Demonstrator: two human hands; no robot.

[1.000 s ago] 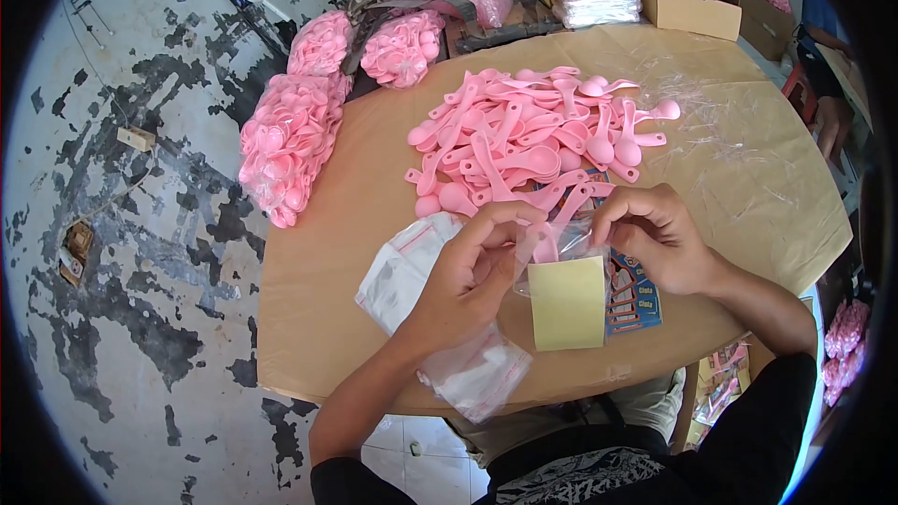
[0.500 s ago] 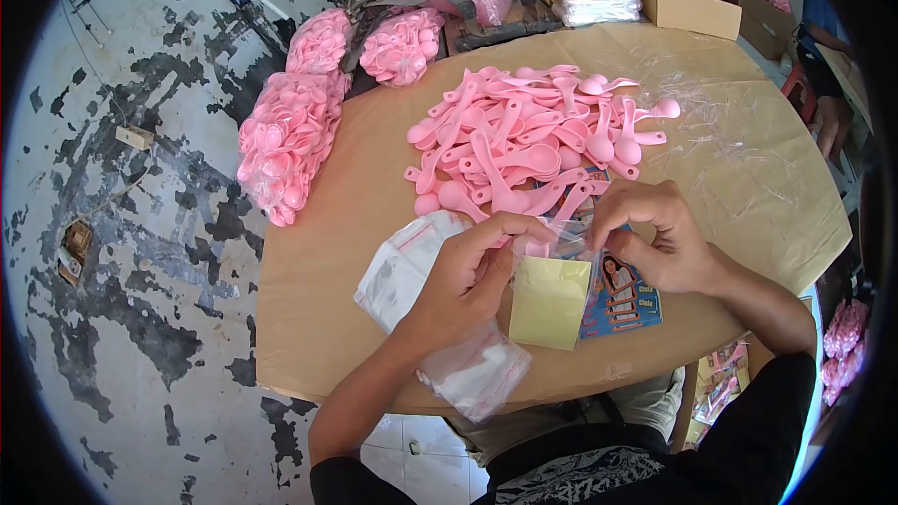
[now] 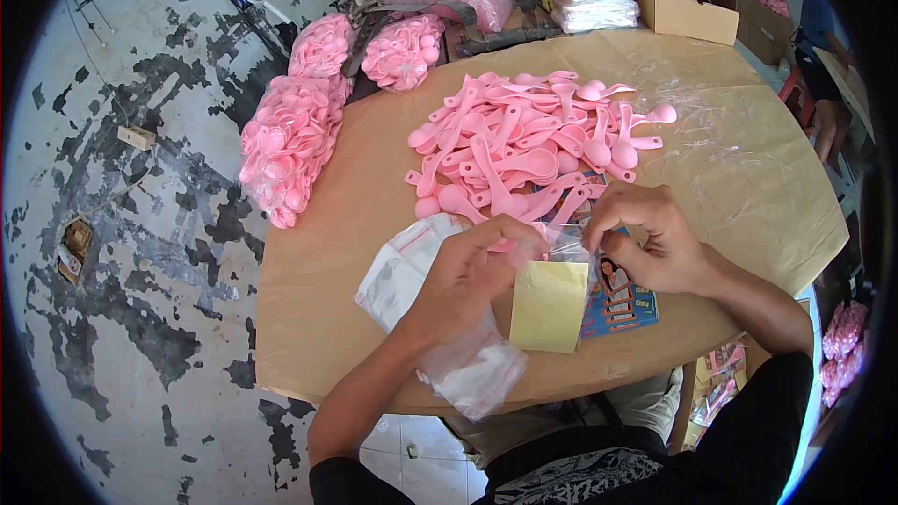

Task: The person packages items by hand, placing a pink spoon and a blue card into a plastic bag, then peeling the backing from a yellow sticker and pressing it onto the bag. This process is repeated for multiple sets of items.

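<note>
A clear plastic bag with a yellow card [image 3: 549,309] in it hangs between my hands, just above the table's near side. My left hand [image 3: 468,276] pinches the bag's upper left part, and some pink shows by its fingertips. At the upper right corner, my right hand [image 3: 650,236] grips the clear film between thumb and fingers. Beneath my left hand and forearm lie clear plastic bags [image 3: 398,266]. Blue printed cards [image 3: 625,304] rest under and beside my right hand. Beyond both hands spreads a heap of pink spoons [image 3: 524,145].
Brown paper covers the round table [image 3: 327,318]. Packed bags of pink spoons [image 3: 290,150] stand at the left edge. Plastic scraps [image 3: 716,122] lie on the right. Behind are a stack of clear packets [image 3: 594,0] and a cardboard box [image 3: 692,14]. Another person's legs [image 3: 828,126] show far right.
My left fingers have closed in further over the bag's top, covering more of it. The yellow card has dropped very slightly. My right hand keeps its pinch, shifted slightly left.
</note>
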